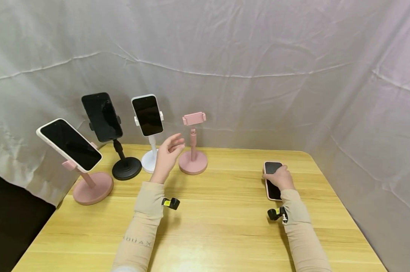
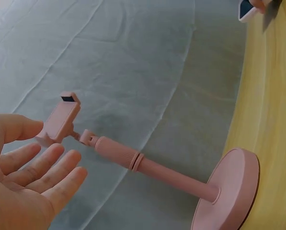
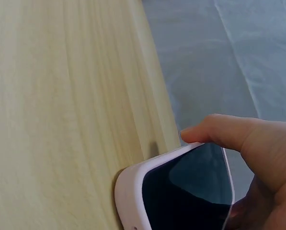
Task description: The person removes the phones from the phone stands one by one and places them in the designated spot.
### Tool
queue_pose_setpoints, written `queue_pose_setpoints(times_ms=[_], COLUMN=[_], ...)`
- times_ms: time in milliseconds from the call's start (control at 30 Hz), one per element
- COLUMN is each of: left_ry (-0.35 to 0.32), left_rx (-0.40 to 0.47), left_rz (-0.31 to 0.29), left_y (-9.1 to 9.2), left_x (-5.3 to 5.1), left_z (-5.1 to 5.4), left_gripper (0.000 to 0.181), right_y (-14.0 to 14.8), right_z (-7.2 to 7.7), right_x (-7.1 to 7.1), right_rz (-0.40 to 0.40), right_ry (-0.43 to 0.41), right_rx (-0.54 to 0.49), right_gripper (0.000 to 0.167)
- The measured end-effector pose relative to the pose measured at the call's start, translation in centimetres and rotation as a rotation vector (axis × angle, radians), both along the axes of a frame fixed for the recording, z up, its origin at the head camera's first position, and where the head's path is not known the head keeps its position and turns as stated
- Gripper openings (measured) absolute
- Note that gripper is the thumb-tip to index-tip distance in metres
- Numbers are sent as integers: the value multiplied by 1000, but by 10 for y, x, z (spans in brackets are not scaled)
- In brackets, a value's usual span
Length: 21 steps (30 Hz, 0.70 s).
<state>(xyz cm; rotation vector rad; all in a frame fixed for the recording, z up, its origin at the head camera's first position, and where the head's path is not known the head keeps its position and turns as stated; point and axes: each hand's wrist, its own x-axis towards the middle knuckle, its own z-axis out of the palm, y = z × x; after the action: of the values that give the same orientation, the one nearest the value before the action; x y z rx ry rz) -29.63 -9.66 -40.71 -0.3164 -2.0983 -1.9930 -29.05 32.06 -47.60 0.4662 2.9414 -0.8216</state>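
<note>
Near the tabletop's [image 1: 225,226] back right corner, a right hand [image 1: 281,177] grips a pink-cased smartphone [image 1: 272,189], likely light, stiff and breakable, sensibly by its sides; the left hand's [image 1: 168,154] fingers part loosely.

Left grip [image 1: 168,156] raised, loosely spread, right grip [image 1: 281,178] apparently pinching

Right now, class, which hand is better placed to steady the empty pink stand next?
Probably the left hand: it is nearer the empty pink stand and holds nothing, while the right hand, farther away, grips a pink-cased phone.
</note>
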Motion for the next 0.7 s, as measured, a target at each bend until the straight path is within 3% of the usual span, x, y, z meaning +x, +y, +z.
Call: queue_pose_setpoints(times_ms=[267,467,700], left_ry=[-7,2,38], left_rx=[35,28,-7], left_rz=[28,42,88], left_y=[-9,-20,-39], left_x=[10,15,16], left_z=[-2,-4,-3], left_gripper=[46,46,43], right_y=[-2,-2,-4], right_z=[-11,-17,-18], right_x=[-3,-2,-1], right_rz=[56,-23,-9], right_ry=[15,-28,-34], right_rx=[178,125,117], right_gripper=[87,88,88])
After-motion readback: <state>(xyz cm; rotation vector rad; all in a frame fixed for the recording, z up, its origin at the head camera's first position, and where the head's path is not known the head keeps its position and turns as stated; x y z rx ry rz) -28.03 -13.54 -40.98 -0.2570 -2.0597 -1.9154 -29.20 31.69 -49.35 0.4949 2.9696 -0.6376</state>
